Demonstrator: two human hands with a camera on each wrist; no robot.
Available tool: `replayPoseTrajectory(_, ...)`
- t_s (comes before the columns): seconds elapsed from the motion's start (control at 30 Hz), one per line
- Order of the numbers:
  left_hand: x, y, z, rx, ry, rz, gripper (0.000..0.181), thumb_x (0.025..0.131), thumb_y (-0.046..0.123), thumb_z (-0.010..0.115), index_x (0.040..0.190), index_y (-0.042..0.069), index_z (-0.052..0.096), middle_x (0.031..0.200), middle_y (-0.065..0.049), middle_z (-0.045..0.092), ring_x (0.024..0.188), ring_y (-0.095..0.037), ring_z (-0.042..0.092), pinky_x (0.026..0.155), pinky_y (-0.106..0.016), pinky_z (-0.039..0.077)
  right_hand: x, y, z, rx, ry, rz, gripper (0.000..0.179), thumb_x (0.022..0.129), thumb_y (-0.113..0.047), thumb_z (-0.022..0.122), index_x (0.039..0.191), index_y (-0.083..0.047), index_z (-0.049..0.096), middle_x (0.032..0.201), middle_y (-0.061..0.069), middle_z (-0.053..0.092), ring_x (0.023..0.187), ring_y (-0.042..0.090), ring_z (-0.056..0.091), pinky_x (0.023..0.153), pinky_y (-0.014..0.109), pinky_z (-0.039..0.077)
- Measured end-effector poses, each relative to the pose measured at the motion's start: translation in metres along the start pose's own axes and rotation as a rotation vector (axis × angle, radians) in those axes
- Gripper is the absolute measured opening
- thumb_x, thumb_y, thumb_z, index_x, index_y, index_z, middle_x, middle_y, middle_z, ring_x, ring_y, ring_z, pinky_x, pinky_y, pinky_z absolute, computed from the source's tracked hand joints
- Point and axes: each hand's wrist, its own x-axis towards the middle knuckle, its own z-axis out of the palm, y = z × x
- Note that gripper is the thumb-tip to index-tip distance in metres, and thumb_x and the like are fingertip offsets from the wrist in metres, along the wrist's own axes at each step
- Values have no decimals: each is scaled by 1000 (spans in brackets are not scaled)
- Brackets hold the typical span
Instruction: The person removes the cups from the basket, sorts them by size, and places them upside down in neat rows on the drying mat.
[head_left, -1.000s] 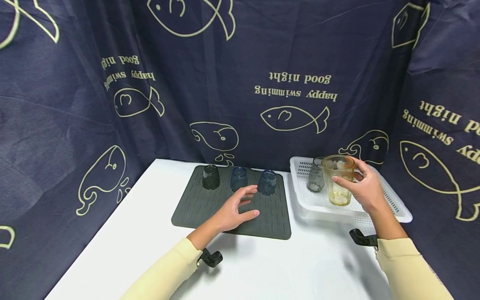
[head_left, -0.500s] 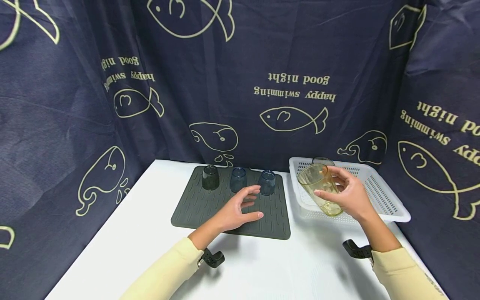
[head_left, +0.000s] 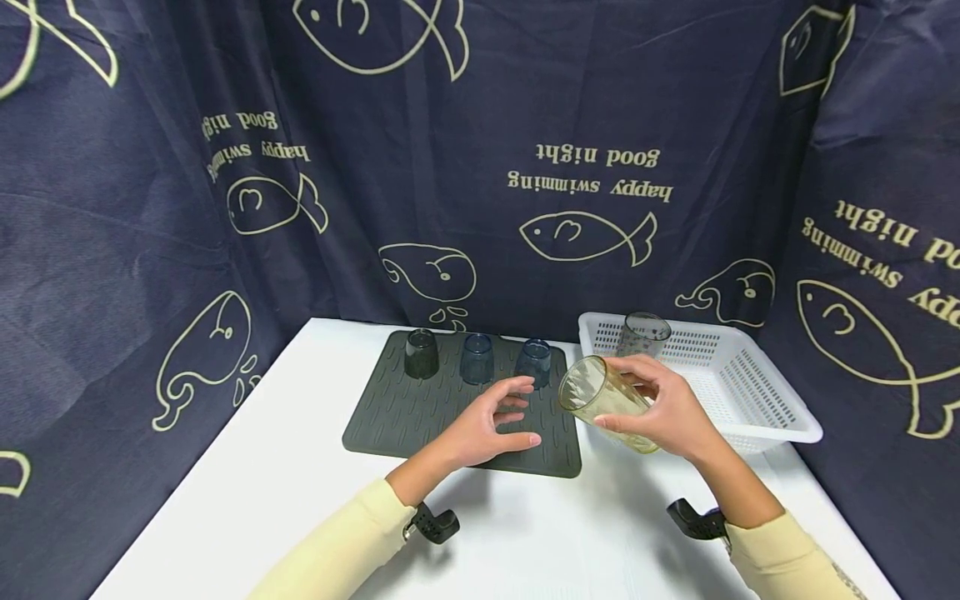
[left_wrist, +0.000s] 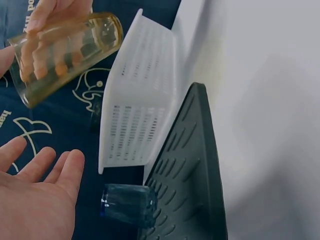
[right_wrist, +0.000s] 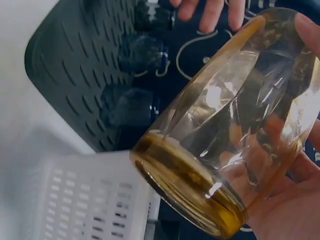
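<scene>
My right hand grips an amber drinking glass around its side. The glass is tilted, its mouth toward the left, in front of the white basket. In the right wrist view its thick base points down. My left hand is held over the dark ribbed mat, fingers apart from the thumb and holding nothing. Along the mat's back edge stand a black glass, a blue glass and another blue glass, the last close behind the left fingertips.
A white perforated basket stands at the right of the table. Inside its back left corner is a clear greyish glass, partly hidden by my right hand. A dark blue curtain with fish drawings hangs behind and beside the table.
My right hand has carried the amber glass from above the basket leftward and toward me, tipping its mouth to the left. The left hand has shifted slightly right.
</scene>
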Motion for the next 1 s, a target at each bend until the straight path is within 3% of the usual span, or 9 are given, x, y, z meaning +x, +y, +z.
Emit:
replayPoseTrajectory(0.27, 1, -1, 8, -10, 6, -6, 78, 90, 17, 79, 156, 18, 38, 154, -10, 45, 136, -29, 54, 114, -31, 49, -5, -7, 17, 10, -75, -23, 75, 63, -33, 100, 131, -20, 70, 124, -3, 71, 99, 8, 64, 84, 21, 56)
replayPoseTrajectory(0.5, 1, 1, 14, -22, 2, -20, 80, 88, 15, 80, 157, 16, 38, 154, -13, 45, 133, -31, 55, 113, -39, 50, -8, -10, 30, -18, -104, -80, 75, 62, -42, 99, 128, -20, 71, 123, -3, 73, 103, 8, 67, 86, 25, 58)
replayPoseTrajectory(0.7, 1, 2, 19, -20, -1, 2, 83, 86, 11, 82, 156, 12, 38, 152, -16, 45, 129, -35, 57, 109, -30, 52, -11, -17, 36, -51, -116, -110, 77, 62, -50, 97, 128, -18, 72, 124, -4, 73, 108, 11, 68, 87, 27, 59)
replayPoseTrajectory(0.83, 0, 2, 21, -26, 5, 19, 83, 84, 9, 83, 155, 12, 40, 152, -15, 46, 126, -36, 58, 107, -31, 54, -12, -20, 39, -69, -118, -142, 79, 61, -50, 97, 128, -16, 72, 122, -5, 73, 108, 11, 68, 87, 27, 59)
replayPoseTrajectory(1.0, -2, 1, 22, -29, 26, 38, 80, 83, 10, 84, 152, 12, 45, 148, -12, 51, 120, -26, 62, 105, -34, 56, -12, -22, 41, -81, -110, -175, 78, 61, -51, 97, 128, -16, 72, 121, -5, 73, 108, 11, 68, 86, 29, 60)
